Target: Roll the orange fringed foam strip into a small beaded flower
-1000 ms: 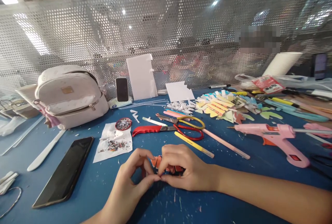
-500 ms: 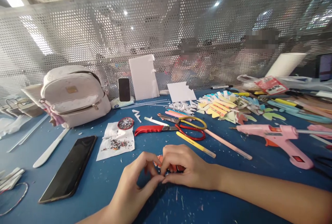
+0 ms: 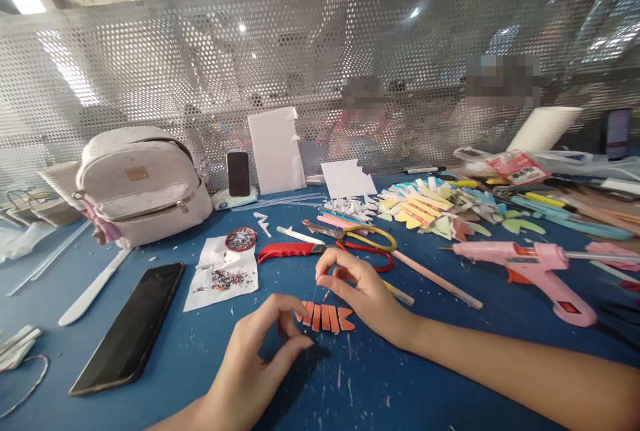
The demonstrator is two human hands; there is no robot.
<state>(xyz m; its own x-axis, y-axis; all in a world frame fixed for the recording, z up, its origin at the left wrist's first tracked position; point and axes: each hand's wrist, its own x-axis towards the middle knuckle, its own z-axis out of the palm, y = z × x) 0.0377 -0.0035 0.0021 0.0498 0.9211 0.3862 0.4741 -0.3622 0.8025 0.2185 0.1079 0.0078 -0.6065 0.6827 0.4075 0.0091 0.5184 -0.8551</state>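
Forearms (image 3: 493,358) bare; left hand (image 3: 255,344), right hand (image 3: 370,294) bare; fingers (image 3: 281,302) slender.

A single head-worn camera looks forward and down across the blue tabletop (image 3: 420,391) to the perforated metal screen (image 3: 310,51) beyond, with the left hand (image 3: 257,354) and right hand (image 3: 373,298) close below.

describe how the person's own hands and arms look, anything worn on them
The left hand and right hand are ungloved. No sleeve, watch or bracelet shows on the left arm or right arm. No rings are visible.
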